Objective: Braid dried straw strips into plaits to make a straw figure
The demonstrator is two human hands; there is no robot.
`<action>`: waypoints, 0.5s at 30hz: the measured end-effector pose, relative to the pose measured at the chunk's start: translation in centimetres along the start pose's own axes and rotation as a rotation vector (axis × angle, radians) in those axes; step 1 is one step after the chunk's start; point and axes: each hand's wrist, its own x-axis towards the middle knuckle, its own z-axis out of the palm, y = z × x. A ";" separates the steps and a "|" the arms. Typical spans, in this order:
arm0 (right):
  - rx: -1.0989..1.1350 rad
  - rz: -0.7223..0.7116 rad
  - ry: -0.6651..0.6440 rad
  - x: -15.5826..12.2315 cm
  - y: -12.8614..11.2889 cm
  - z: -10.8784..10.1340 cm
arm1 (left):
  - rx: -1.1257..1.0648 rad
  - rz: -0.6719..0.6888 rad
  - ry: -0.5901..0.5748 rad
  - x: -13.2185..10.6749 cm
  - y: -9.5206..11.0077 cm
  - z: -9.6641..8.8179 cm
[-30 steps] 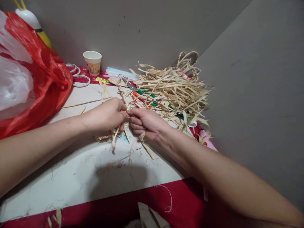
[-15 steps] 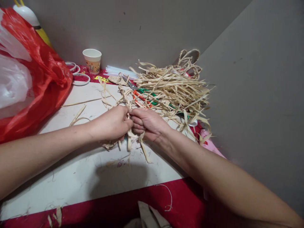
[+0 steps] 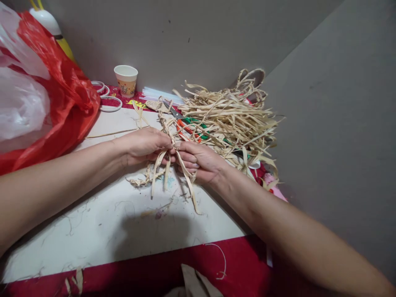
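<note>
My left hand [image 3: 151, 145] pinches a braid of dry, straw-coloured strips [image 3: 168, 131] at its working point, over the white board [image 3: 93, 231]. Against it, my right hand [image 3: 198, 160] is closed on the same braid, fingers curled round its strips. Several loose strip ends [image 3: 189, 185] hang down between and below the hands. The plaited part runs away from me toward the scissors. Another braided length [image 3: 140, 181] lies on the board under my left hand. How the strips cross at the fingertips is partly hidden.
A heap of dry strips [image 3: 229, 115] lies at the back right, partly over scissors with orange and green handles [image 3: 185, 128]. A paper cup [image 3: 126, 80], white rings [image 3: 110, 104] and pale sticks [image 3: 161, 95] stand or lie along the wall. A red plastic bag [image 3: 68, 107] bulges at left.
My left hand has turned and opened its grip somewhat into a pinch, so the hanging strip ends now show spread apart below. The view has shifted slightly.
</note>
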 end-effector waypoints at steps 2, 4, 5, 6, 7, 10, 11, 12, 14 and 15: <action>-0.024 0.009 -0.020 0.1 0.0 -0.3 | -0.058 -0.048 -0.020 -0.1 0.0 0.2; -0.044 0.012 -0.035 0.1 -0.1 -0.5 | -0.050 -0.102 -0.038 -0.1 0.2 0.2; -0.055 0.013 -0.041 0.2 -0.1 -0.6 | -0.043 -0.126 -0.038 -0.1 0.2 0.1; -0.067 0.015 -0.051 0.2 -0.1 -0.7 | -0.036 -0.146 -0.038 -0.1 0.3 0.1; -0.079 0.013 -0.062 0.3 -0.2 -0.7 | -0.031 -0.159 -0.037 -0.1 0.3 0.1; -0.115 0.010 -0.090 0.4 -0.3 -0.8 | -0.018 -0.173 -0.073 -0.1 0.3 0.0; -0.126 0.006 -0.099 0.4 -0.4 -0.8 | -0.007 -0.176 -0.079 -0.1 0.3 -0.1; -0.138 0.002 -0.108 0.4 -0.4 -0.8 | 0.017 -0.171 -0.073 -0.1 0.4 -0.1; -0.171 0.003 -0.130 0.4 -0.6 -0.8 | 0.107 -0.142 -0.027 -0.1 0.5 -0.2; -0.191 0.004 -0.139 0.4 -0.6 -0.8 | 0.170 -0.124 0.001 -0.1 0.6 -0.3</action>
